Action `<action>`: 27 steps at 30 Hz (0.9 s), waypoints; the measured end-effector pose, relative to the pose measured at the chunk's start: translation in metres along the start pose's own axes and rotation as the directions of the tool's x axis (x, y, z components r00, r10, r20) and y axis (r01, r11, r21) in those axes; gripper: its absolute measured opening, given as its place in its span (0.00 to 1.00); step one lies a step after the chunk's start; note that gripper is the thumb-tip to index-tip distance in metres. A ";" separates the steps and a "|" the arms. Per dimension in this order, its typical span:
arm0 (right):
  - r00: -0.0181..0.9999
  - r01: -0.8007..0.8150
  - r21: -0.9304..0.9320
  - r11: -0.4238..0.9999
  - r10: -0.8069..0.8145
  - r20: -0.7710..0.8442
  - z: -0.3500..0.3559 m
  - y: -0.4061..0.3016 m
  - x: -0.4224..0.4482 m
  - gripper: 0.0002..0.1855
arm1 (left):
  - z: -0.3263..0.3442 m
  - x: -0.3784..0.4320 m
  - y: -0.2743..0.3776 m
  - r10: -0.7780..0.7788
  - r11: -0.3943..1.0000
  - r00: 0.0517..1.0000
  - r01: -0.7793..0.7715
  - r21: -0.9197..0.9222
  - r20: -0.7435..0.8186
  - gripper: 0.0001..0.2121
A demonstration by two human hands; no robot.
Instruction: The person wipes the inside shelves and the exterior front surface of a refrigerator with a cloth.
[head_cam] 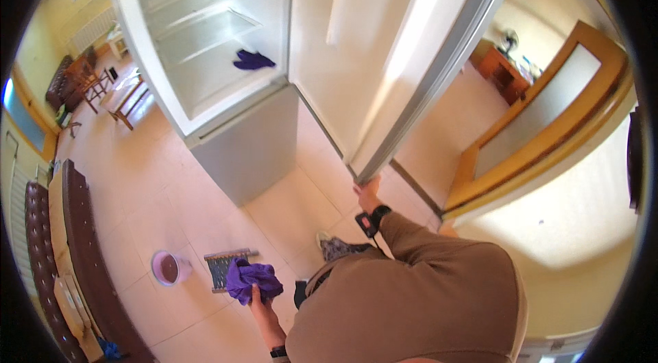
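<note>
My left hand (261, 302) grips a crumpled purple cloth (253, 281) above the tiled floor. My right hand (368, 194) is on the lower corner of an open refrigerator door (354, 75), its fingers partly hidden by the edge. The refrigerator (247, 152) stands before me with its upper compartment open. Inside, a second, darker purple cloth (253, 60) lies on the compartment's bottom, near the hinge side. Ridges for shelves (195, 19) run along the inner wall. Below the compartment, a grey lower front is closed.
A pale bucket (185, 266) with brownish liquid and a low stool with a dark woven seat (218, 273) stand on the floor at left. Brown tufted furniture (85, 239) lines the left side. Right of the refrigerator door is a wooden door with glass (540, 111).
</note>
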State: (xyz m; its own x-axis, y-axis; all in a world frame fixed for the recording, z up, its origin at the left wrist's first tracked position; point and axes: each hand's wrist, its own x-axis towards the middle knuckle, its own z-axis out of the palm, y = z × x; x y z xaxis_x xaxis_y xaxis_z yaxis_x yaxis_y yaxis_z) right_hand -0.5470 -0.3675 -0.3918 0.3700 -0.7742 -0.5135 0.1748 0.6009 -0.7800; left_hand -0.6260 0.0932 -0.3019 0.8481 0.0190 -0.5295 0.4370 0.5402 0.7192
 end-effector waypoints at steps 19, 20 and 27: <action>0.131 0.341 -0.759 0.555 0.771 0.623 0.100 -0.044 -0.241 0.44 | 0.057 0.009 0.041 0.071 0.961 0.952 -0.145 0.236 0.297 0.27; 0.088 0.375 -0.723 0.580 0.754 0.650 0.107 -0.042 -0.250 0.47 | 0.069 0.009 0.046 0.083 0.928 0.938 -0.196 0.317 0.337 0.26; 0.098 0.478 -0.539 0.693 0.568 0.817 0.115 -0.019 -0.253 0.40 | 0.101 0.046 0.038 0.257 0.485 0.855 -0.518 0.704 0.451 0.21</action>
State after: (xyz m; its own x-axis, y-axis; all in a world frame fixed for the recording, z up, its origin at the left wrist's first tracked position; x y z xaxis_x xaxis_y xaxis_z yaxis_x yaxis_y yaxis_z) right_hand -0.5395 -0.1603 -0.2057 0.8810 0.4280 -0.2014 -0.1941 -0.0611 -0.9791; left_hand -0.5403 0.0295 -0.2537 0.9724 -0.2242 -0.0645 -0.0162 -0.3405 0.9401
